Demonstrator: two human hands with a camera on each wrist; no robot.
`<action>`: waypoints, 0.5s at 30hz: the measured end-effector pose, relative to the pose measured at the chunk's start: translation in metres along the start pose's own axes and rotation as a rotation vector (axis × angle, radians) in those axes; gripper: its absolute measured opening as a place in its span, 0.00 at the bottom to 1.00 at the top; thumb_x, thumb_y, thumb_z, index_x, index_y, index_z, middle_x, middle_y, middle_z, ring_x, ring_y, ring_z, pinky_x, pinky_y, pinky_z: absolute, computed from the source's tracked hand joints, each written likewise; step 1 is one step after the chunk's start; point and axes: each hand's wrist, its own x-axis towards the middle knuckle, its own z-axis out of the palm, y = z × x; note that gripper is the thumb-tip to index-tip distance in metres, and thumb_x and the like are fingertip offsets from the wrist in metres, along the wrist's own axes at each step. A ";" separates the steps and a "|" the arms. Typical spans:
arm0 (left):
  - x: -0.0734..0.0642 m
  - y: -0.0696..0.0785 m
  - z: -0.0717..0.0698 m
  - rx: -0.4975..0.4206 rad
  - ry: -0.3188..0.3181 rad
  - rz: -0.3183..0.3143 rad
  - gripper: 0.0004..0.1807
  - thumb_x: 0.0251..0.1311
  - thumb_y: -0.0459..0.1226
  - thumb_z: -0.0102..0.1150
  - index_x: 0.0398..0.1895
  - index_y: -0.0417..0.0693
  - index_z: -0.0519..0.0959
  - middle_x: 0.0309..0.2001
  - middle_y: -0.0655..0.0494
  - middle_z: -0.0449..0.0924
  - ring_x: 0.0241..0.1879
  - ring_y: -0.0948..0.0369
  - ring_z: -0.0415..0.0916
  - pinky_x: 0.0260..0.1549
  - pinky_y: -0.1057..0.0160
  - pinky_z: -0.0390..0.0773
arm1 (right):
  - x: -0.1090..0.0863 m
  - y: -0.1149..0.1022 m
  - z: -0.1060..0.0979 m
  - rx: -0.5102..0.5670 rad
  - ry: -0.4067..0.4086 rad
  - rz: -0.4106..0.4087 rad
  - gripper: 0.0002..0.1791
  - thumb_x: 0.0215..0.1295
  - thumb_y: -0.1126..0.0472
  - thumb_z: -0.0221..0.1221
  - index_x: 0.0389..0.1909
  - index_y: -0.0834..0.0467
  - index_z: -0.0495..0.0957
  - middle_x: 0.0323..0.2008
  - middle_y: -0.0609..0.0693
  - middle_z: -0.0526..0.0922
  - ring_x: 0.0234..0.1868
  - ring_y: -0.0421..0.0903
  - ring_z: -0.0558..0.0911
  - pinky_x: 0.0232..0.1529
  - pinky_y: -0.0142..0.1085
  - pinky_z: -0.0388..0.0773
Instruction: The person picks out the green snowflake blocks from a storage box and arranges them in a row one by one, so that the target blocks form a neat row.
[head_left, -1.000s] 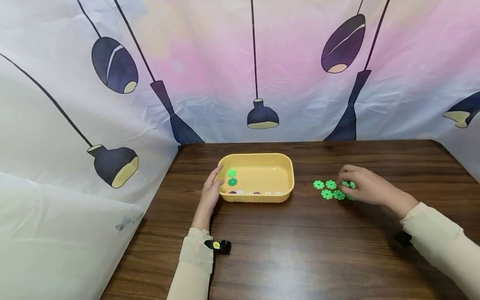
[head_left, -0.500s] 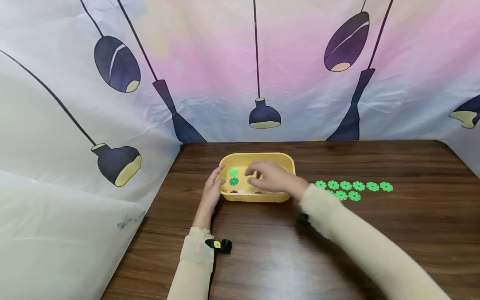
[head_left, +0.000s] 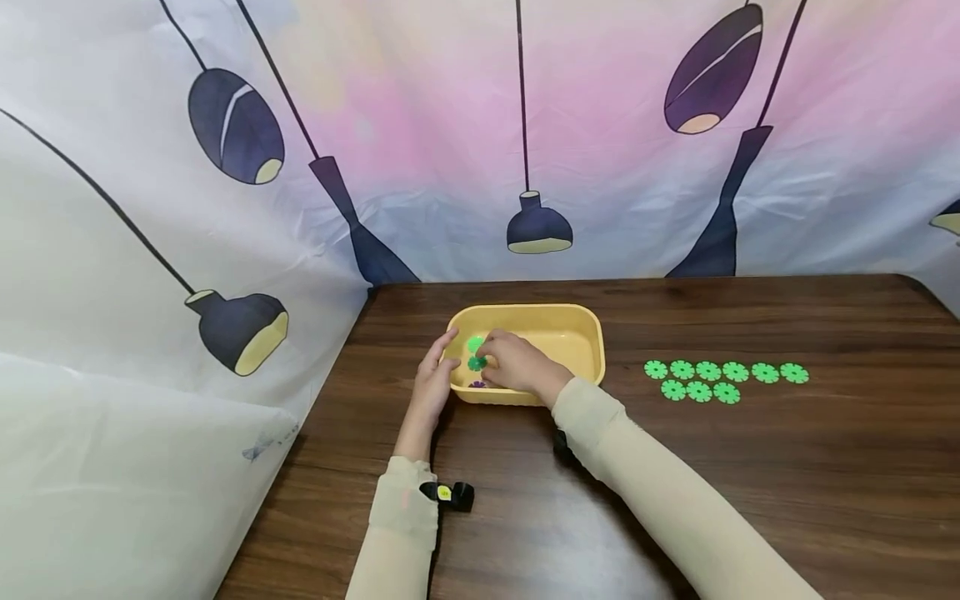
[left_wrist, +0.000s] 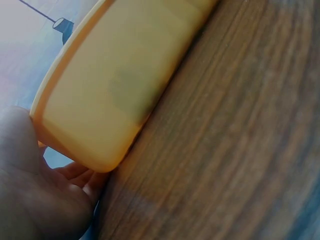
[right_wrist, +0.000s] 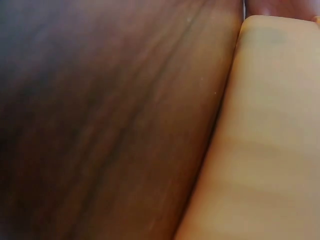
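In the head view my left hand [head_left: 432,377] holds the left end of a yellow plastic basin [head_left: 566,350], thumb at the rim. The left wrist view has this hand [left_wrist: 55,185] with fingers round the basin's corner. My right hand [head_left: 517,362] reaches into the basin, finger and thumb pinching a dark green snowflake building disc [head_left: 476,364]. Just behind it lies a brighter green disc [head_left: 475,343], and a purple one [head_left: 477,385] shows near the front wall. The right hand hides part of the basin floor. In the right wrist view only the basin's outer wall [right_wrist: 270,125] and the table appear.
Right of the basin, several green snowflake discs [head_left: 707,372] lie flat in two rows on the dark wooden table [head_left: 825,467]. A fabric backdrop [head_left: 450,167] printed with lamps hangs behind and to the left.
My right hand has moved left from the green discs on the table into the basin, up to the dark green disc. My left hand has stayed on the basin. The head view has shifted slightly.
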 end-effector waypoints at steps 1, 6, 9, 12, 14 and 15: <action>0.000 0.002 0.000 -0.005 0.001 0.001 0.30 0.74 0.33 0.46 0.79 0.52 0.69 0.82 0.50 0.59 0.82 0.48 0.49 0.77 0.41 0.54 | 0.000 -0.001 -0.001 -0.016 -0.005 -0.004 0.17 0.72 0.63 0.64 0.59 0.63 0.86 0.59 0.58 0.81 0.57 0.53 0.81 0.62 0.47 0.79; 0.003 0.004 0.000 -0.012 -0.003 -0.016 0.30 0.75 0.31 0.46 0.80 0.49 0.68 0.82 0.50 0.59 0.82 0.50 0.48 0.78 0.43 0.53 | 0.000 -0.002 -0.002 -0.046 -0.009 -0.011 0.09 0.71 0.64 0.66 0.31 0.63 0.89 0.34 0.50 0.82 0.35 0.45 0.80 0.46 0.38 0.81; 0.002 0.003 -0.001 -0.019 0.001 -0.022 0.30 0.75 0.31 0.46 0.80 0.48 0.67 0.82 0.50 0.59 0.82 0.51 0.48 0.78 0.43 0.51 | -0.001 -0.002 -0.001 -0.028 -0.010 0.009 0.27 0.70 0.64 0.67 0.10 0.55 0.72 0.14 0.41 0.64 0.18 0.38 0.62 0.28 0.31 0.70; 0.001 0.002 -0.001 -0.019 0.005 -0.019 0.30 0.75 0.31 0.46 0.80 0.49 0.68 0.82 0.51 0.59 0.82 0.52 0.48 0.79 0.44 0.51 | -0.002 -0.001 -0.001 -0.016 -0.014 0.026 0.33 0.69 0.63 0.68 0.08 0.51 0.61 0.10 0.41 0.53 0.14 0.38 0.51 0.23 0.30 0.63; 0.001 0.002 -0.001 -0.017 0.002 -0.014 0.30 0.75 0.32 0.45 0.80 0.50 0.68 0.82 0.52 0.59 0.82 0.52 0.48 0.79 0.44 0.51 | -0.003 -0.001 -0.001 -0.013 0.003 0.025 0.28 0.68 0.64 0.70 0.09 0.51 0.69 0.12 0.39 0.63 0.15 0.35 0.57 0.25 0.29 0.68; 0.001 0.002 -0.001 -0.014 0.000 -0.011 0.30 0.75 0.32 0.46 0.80 0.51 0.68 0.82 0.53 0.59 0.82 0.52 0.48 0.79 0.45 0.52 | -0.003 -0.001 -0.002 -0.013 0.009 0.025 0.24 0.67 0.65 0.70 0.12 0.51 0.74 0.14 0.39 0.69 0.17 0.35 0.62 0.28 0.30 0.72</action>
